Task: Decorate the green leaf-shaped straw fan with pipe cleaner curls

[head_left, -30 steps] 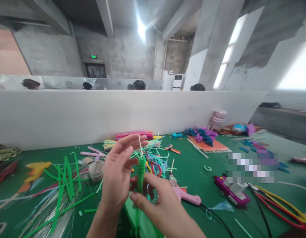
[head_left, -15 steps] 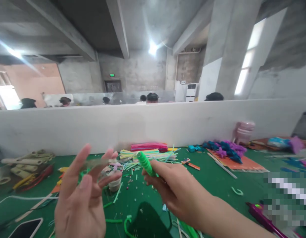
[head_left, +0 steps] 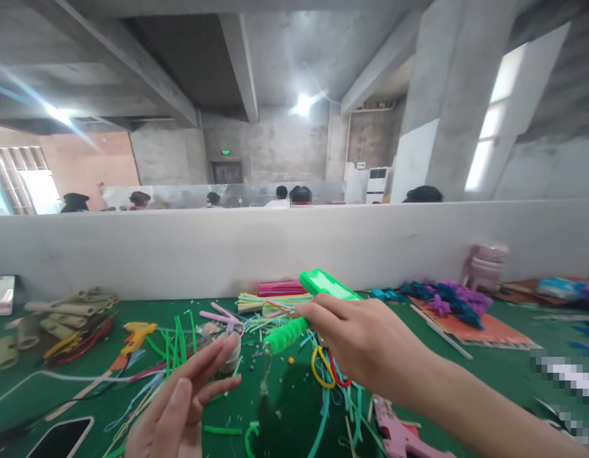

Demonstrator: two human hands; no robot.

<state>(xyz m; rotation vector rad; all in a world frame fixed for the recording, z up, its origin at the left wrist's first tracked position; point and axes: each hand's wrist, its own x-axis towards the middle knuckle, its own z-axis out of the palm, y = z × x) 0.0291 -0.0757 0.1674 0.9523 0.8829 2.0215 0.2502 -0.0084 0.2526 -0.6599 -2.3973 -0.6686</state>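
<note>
My right hand [head_left: 359, 334] is closed around a bright green fuzzy coil [head_left: 285, 334]. A thin clear strand [head_left: 264, 372] hangs from the coil's tip. A bright green flat rectangular piece [head_left: 330, 286] with a pale face sticks out behind the hand; whether the fingers hold it too, I cannot tell. My left hand [head_left: 187, 397], at lower left, has its fingers extended and apart, holding nothing visible. Just beyond its fingertips stands a small clear cup [head_left: 231, 356]. Below the right hand lie a yellow loop [head_left: 322, 369] and a red loop, partly hidden.
A yellow glue gun [head_left: 137, 337] and green pipe cleaners [head_left: 177, 343] lie left. A pink glue gun [head_left: 397, 432] is at bottom right. Red and pale stick bundles [head_left: 285, 289] sit before the white partition [head_left: 275, 248]. A phone [head_left: 60, 439] lies at front left; beads dot the table.
The green coil has swung from pointing up and away to lying nearly sideways. The green rectangular piece and hanging strand now show. My left hand has dropped lower; the view has shifted left.
</note>
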